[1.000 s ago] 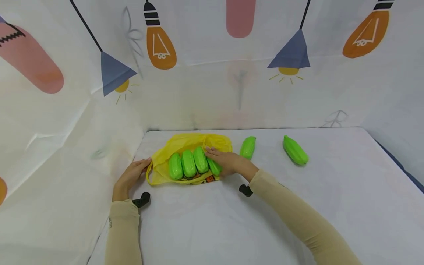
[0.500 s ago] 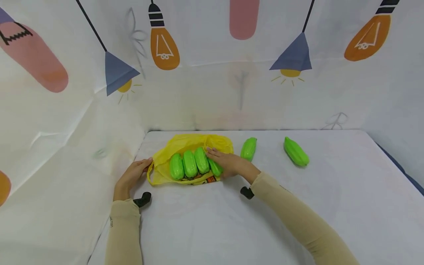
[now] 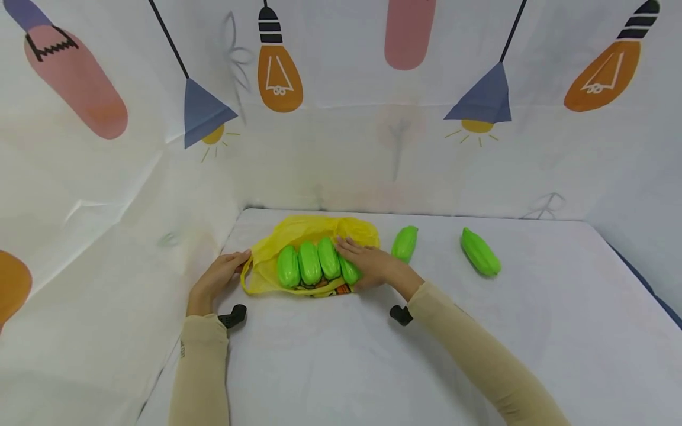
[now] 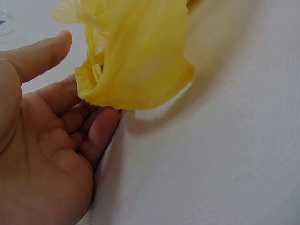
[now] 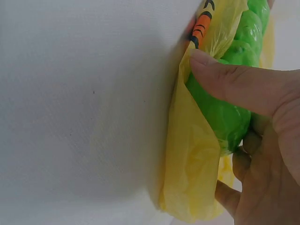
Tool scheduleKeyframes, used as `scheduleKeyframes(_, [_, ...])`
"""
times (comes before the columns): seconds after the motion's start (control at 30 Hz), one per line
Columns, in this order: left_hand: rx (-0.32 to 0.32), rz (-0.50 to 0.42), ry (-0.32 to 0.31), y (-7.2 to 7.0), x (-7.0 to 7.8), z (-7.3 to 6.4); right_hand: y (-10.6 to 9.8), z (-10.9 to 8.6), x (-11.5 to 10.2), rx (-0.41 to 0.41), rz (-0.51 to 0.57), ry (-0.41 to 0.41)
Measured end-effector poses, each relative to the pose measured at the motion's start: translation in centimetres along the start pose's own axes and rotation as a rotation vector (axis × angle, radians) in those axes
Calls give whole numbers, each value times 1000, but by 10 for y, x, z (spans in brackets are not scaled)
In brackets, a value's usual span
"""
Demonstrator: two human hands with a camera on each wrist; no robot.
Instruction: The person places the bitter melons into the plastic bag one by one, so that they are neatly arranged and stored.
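Observation:
A yellow plastic bag (image 3: 261,278) lies on its side at the back left of the table, its mouth towards me. Several glossy green, ribbed, gourd-like plastic vegetables (image 3: 309,263) stand in a row in the mouth. My right hand (image 3: 370,264) holds the rightmost green plastic vegetable (image 5: 220,115), thumb across its near side, fingers curled behind it. The bag's edge wraps that piece's lower part. My left hand (image 3: 217,278) touches the bag's left edge; in the left wrist view its fingers are loosely bent behind the yellow plastic and the thumb (image 4: 51,54) stands off it.
Two more green plastic vegetables lie on the white table right of the bag: a nearer one (image 3: 405,244), partly behind my right hand, and a farther one (image 3: 481,252). A patterned white cloth wall (image 3: 341,160) rises behind the table and along its left side.
The head view has shifted slightly, so the scene sits a little farther right. Both hands, the bag and the green vegetables keep their places relative to one another.

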State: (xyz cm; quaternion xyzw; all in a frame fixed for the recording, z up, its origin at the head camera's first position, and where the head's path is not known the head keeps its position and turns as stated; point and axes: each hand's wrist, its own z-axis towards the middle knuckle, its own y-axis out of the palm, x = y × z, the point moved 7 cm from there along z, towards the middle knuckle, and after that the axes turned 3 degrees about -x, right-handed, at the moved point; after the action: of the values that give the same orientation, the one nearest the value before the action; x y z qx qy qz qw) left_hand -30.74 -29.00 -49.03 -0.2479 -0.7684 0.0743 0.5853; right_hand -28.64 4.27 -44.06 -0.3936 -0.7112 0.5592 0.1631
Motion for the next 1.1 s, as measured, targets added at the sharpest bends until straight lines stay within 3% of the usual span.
scheduleKeyframes(0.2, [-3, -18, -21, 0, -1, 0, 0, -3, -3, 14, -8, -10])
scheduleKeyframes(0.37, [-17, -34, -36, 2, 14, -11, -10, -12, 2, 52, 56, -15])
scheduleKeyframes(0.47, [-13, -36, -22, 3, 17, -12, -22, -23, 15, 105, 87, 28])
scheduleKeyframes(0.6, [5, -30, -8, 1, 4, -2, -30, -44, 43, 140, 84, 126])
scheduleKeyframes(0.83, [-5, -13, -30, 0, 2, 2, -16, -77, 90, 91, 81, 319])
scheduleKeyframes(1.1, [-6, -33, -55, 1, 1, -1, -3, -79, 106, 112, 82, 309])
